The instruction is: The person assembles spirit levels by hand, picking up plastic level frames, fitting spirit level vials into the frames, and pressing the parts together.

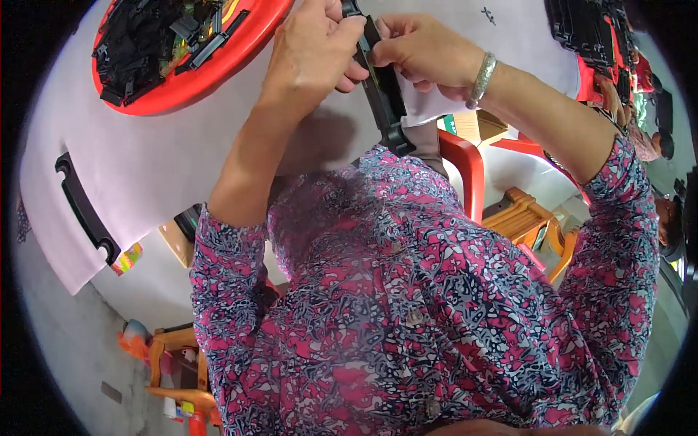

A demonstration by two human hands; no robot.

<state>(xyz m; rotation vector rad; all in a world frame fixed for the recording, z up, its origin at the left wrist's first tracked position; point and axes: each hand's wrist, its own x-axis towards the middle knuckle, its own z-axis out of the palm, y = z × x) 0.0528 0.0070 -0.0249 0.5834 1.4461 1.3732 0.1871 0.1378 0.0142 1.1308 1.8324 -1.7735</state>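
A long black plastic part [382,102] with a notched, bracket-like end slants between my hands, its lower end close to my patterned shirt. My left hand [309,54] is closed round its upper left side, fingers curled. From the right, my right hand [429,54] pinches the same part near its upper middle, thumb and forefinger pressed together. Whether a smaller piece sits between those fingertips cannot be made out. The part's top end runs close to the picture's upper edge.
A red round tray [211,91] heaped with black plastic pieces [138,54] stands at the upper left of the pale tabletop [182,152]. Another long black part [83,207] lies at the left edge. More black parts [589,29] are piled upper right. A red chair [465,167] stands beside me.
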